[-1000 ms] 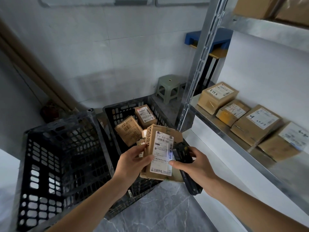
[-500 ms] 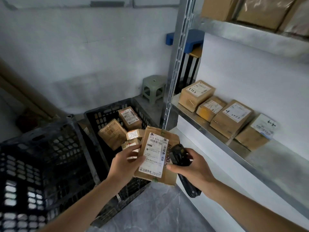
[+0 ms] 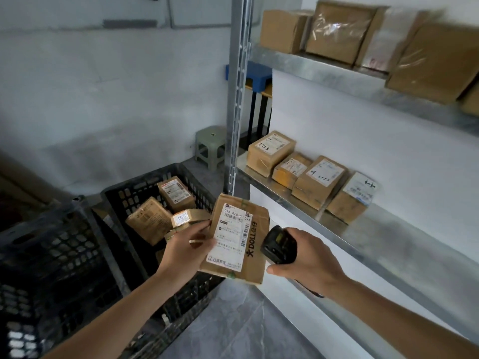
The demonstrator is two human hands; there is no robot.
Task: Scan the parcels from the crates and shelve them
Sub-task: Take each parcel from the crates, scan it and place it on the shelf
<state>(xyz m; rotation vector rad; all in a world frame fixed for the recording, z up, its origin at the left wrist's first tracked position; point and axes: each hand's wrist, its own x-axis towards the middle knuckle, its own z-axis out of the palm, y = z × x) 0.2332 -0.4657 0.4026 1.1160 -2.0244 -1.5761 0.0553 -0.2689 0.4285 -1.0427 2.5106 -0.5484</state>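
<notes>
Item: flat brown cardboard parcel with white label (image 3: pixel 237 239), above the black plastic crate (image 3: pixel 124 200). Our left hand (image 3: pixel 185 251) pinched its left edge; our right hand (image 3: pixel 308 257) gripped the black handheld scanner (image 3: pixel 278 244) just right of it. We judged it light and stiff, best held by its edges. Beyond it: steel shelf (image 3: pixel 388 229), partly stocked.

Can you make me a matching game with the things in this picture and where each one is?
Things:
1. handheld scanner
2. parcel with the big white label
3. green stool
4. four labelled boxes

Places:
A. on the floor by the wall
B. in a row on the metal shelf
C. in the right hand
D. in the left hand

Pairs: 1-C, 2-D, 3-A, 4-B
</notes>
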